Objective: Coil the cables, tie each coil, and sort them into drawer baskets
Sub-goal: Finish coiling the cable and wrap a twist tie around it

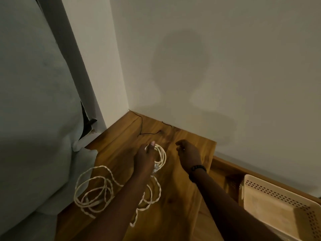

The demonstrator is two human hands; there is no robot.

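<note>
While the head camera looks down into a dim corner where two pale walls meet, a wooden tabletop [182,197] fills the lower middle of the view, with both bare forearms reaching out over it. The left hand [145,158] lies over a small coil of white twisted cable [160,154], the loops passing round its fingers and the thumb stretched forward along the top of the coil, so the hand has hold of the cable. From that coil the rest of the same cable runs back under the left forearm and spreads in loose, tangled loops [92,193] on the near left part of the tabletop, one end trailing toward the front edge. The right hand [187,153] hovers above the wood just right of the coil, apart from it, its fingers loosely curled; nothing can be made out in it, though the dim light hides its fingertips. A dark band [198,168] circles the right wrist. A thin black wire [147,133] lies on the far part of the tabletop near the wall. At the lower right, beyond the table's edge, sits a cream perforated basket [278,197] inside a wooden drawer [224,164].
</note>
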